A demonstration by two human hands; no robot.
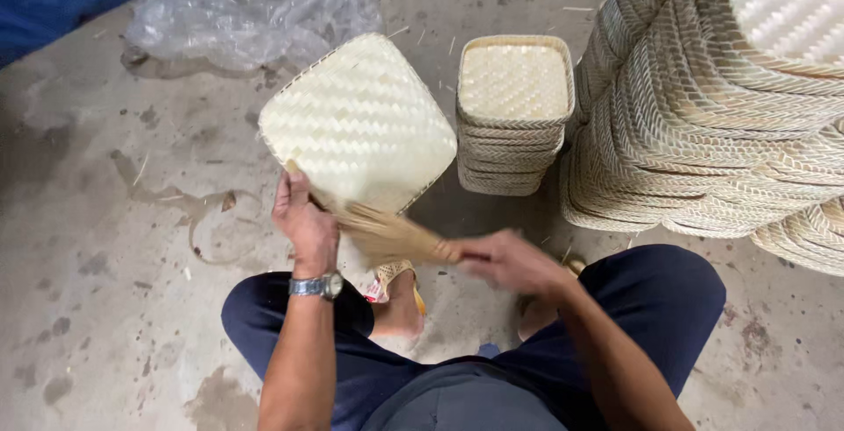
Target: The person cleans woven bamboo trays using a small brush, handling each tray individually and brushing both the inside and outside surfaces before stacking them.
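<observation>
While brushed — woven tray [359,119] in left hand [305,224]

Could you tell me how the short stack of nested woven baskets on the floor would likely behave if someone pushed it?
The stack of nested baskets probably feels light, being thin woven strips. Its wide, flat base suggests it would slide on the concrete floor rather than tip. The weave likely flexes slightly under pressure.

The left hand [303,220] grips the near edge of a square woven tray [356,122], tilted up off the concrete floor [105,308]. The right hand [505,260], blurred, holds a small straw brush [387,236] against it. 1 short stack of baskets [512,115] stands just beside, taller piles [712,106] to the right.
</observation>
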